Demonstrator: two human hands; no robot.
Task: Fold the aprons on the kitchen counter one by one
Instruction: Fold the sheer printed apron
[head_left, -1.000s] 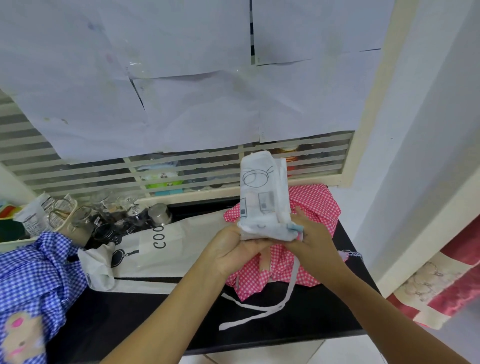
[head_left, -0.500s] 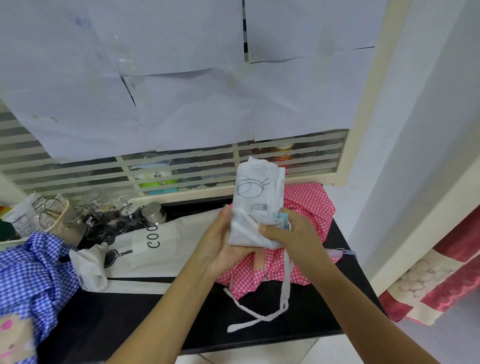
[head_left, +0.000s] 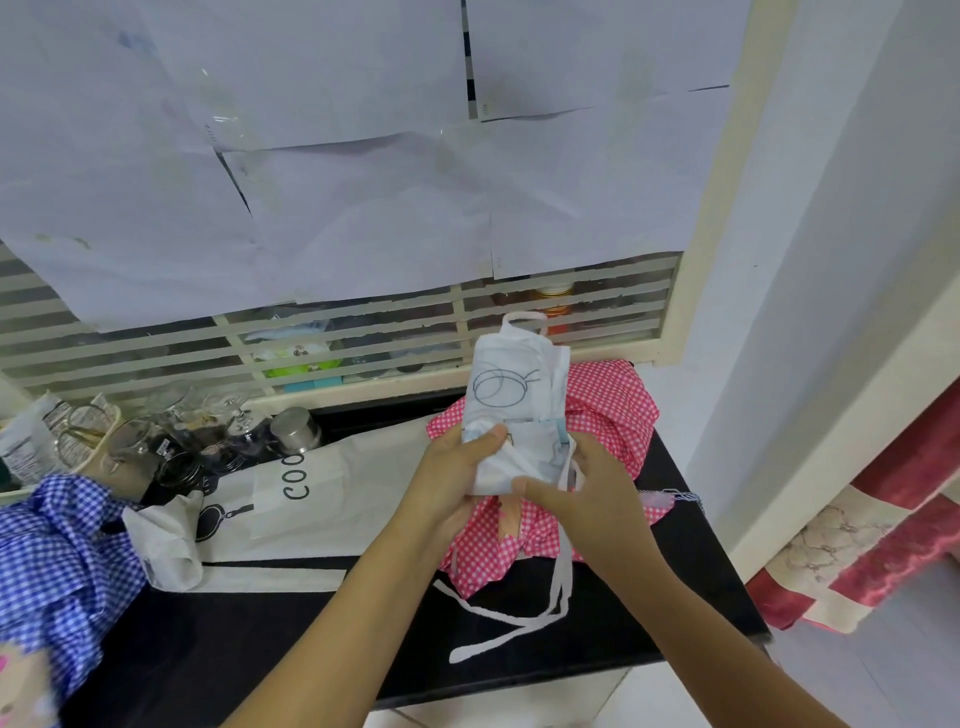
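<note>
1. Head view: the white apron is now a tighter, narrower packet than a second ago. Its lower edge is gathered up, and a neck loop pokes out of the top.
2. Both grips have shifted. The left hand has slid up from the bottom edge to the side, while the right hand has dropped to the bottom corner.
3. The packet stands upright in the air, above the pink apron that lies crumpled on the counter.
4. The straps hang loose from the right side, their ends trailing on the counter. This apron looks almost done, with probably only the ties left to tuck or wind.
5. Left hand: the thumb presses the front face and the fingers are hidden behind, clamping the packet.
6. Right hand: the thumb lies across the bottom front and the fingers curl round the right edge, where the strap comes out.
7. The pink apron, a lettered apron and a blue apron still lie unfolded.
</note>
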